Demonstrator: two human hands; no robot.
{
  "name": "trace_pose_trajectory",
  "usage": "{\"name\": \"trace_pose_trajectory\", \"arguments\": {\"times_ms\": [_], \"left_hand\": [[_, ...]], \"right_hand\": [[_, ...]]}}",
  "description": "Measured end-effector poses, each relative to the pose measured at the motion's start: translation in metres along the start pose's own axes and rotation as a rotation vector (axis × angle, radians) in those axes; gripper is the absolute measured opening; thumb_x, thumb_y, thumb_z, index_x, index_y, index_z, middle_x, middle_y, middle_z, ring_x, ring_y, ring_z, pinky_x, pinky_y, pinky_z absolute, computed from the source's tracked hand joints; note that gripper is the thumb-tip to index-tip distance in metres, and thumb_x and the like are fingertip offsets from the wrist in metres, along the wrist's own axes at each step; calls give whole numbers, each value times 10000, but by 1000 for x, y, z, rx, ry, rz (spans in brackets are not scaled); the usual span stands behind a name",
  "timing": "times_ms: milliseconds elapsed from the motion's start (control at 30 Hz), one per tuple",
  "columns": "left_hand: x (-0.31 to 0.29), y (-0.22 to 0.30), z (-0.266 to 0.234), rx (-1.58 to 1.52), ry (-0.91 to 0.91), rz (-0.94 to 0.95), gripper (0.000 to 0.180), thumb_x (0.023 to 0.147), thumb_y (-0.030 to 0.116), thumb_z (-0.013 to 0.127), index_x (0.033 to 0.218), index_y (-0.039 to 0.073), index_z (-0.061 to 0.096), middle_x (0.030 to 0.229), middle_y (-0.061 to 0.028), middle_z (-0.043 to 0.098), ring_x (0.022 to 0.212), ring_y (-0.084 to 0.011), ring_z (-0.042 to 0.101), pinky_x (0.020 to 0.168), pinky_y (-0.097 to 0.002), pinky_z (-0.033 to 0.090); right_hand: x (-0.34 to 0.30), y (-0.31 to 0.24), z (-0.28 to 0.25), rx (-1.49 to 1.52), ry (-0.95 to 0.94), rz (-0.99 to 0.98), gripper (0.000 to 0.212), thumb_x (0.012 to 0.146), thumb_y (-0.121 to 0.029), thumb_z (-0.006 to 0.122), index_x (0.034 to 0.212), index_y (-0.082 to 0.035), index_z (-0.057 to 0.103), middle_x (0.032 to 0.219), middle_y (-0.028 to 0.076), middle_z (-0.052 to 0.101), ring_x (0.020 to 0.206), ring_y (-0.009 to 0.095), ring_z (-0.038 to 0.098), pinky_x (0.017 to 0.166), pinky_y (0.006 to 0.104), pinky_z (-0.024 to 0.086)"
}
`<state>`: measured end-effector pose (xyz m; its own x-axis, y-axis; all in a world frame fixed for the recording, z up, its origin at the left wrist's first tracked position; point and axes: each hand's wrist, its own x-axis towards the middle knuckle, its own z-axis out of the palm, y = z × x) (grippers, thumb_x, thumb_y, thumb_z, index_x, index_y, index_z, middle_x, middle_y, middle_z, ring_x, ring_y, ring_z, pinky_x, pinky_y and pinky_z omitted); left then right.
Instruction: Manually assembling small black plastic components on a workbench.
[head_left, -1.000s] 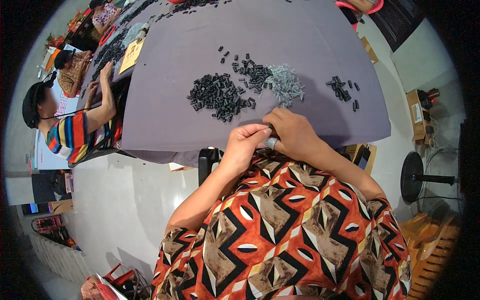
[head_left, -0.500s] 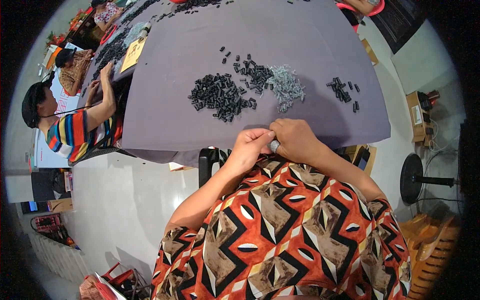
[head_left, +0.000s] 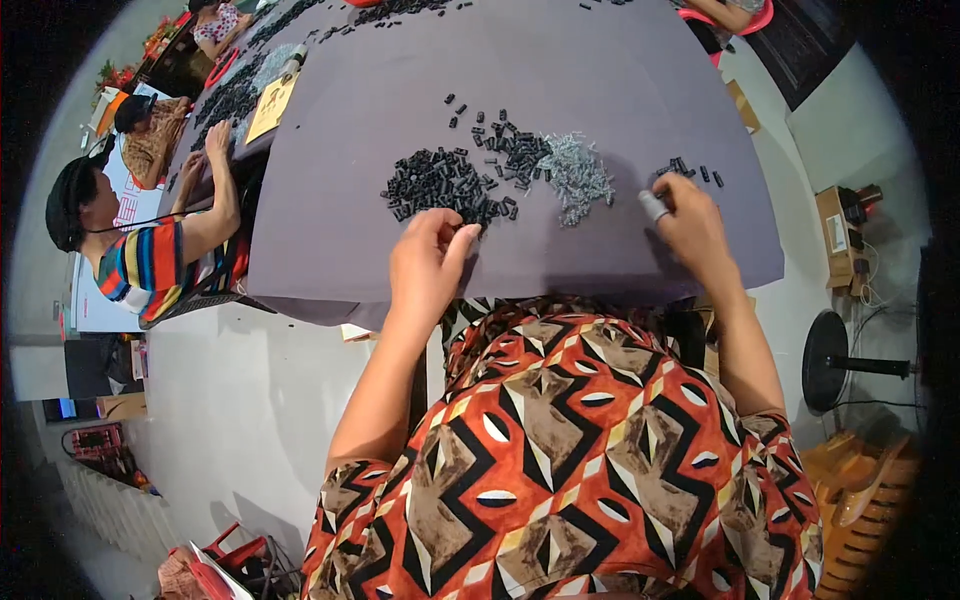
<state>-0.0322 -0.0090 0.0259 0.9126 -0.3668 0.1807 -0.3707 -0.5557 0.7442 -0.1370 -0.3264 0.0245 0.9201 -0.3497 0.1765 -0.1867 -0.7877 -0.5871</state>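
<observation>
My left hand (head_left: 430, 262) reaches to the near edge of a large pile of small black cylindrical parts (head_left: 432, 180). Its thumb stands apart from the curled fingers, and I see nothing held. Over at the right, my right hand (head_left: 692, 222) hovers at a small group of the same black parts (head_left: 703, 174), partly covering it. A grey wrap (head_left: 653, 206) sits on one of its digits, and the fingers look parted with no part visible between them. Between the hands lies a heap of small silvery pieces (head_left: 578, 178), beside a looser cluster of black parts (head_left: 520, 150).
A grey cloth covers the table (head_left: 340, 200). At left, a person in a striped shirt (head_left: 150, 260) works at an adjoining table with more black parts (head_left: 232, 100). A yellow card (head_left: 270, 108) lies near that edge. A black fan stand (head_left: 824, 358) stands on the floor at right.
My hands were together at the table's near edge, fingertips meeting. They have parted: the left went forward to the black pile, the right went to the small group at right.
</observation>
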Motion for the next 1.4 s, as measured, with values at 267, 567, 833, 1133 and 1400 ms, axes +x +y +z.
{"name": "trace_pose_trajectory", "arguments": {"times_ms": [267, 567, 833, 1133, 1400], "left_hand": [[8, 1, 13, 414, 3, 222, 196, 795, 212, 737, 863, 49, 651, 825, -101, 584, 806, -298, 593, 668, -417, 483], [2, 4, 13, 316, 39, 277, 128, 815, 134, 700, 902, 45, 667, 814, -108, 593, 763, -300, 598, 655, -404, 482], [-9, 5, 21, 300, -38, 388, 136, 783, 90, 686, 913, 57, 665, 820, -105, 571, 809, -317, 591, 679, -424, 494], [-9, 10, 24, 348, -114, 376, 161, 809, 115, 694, 960, 66, 664, 868, -101, 596, 825, -322, 601, 685, -421, 496], [-11, 10, 27, 13, -19, 316, 121, 841, 41, 654, 960, 46, 632, 896, -103, 594, 808, -290, 607, 686, -359, 493]], "right_hand": [[8, 15, -14, -160, 48, 175, 282, 818, -137, 697, 1073, -55, 610, 938, 131, 631, 814, 324, 616, 707, 418, 477], [10, -47, 30, -20, 63, -478, 228, 772, -85, 673, 996, -84, 631, 980, 95, 582, 971, 304, 588, 801, 408, 502], [46, -72, 80, -134, -77, -659, 182, 736, 35, 575, 887, -56, 621, 900, 83, 560, 902, 297, 571, 755, 418, 487], [63, -81, 90, -172, -204, -589, 110, 752, -41, 576, 856, -37, 609, 890, 120, 578, 895, 331, 573, 767, 448, 477], [41, -77, 72, 81, -176, -611, 109, 777, -18, 603, 862, -19, 535, 836, 110, 582, 811, 315, 586, 705, 397, 483]]}}
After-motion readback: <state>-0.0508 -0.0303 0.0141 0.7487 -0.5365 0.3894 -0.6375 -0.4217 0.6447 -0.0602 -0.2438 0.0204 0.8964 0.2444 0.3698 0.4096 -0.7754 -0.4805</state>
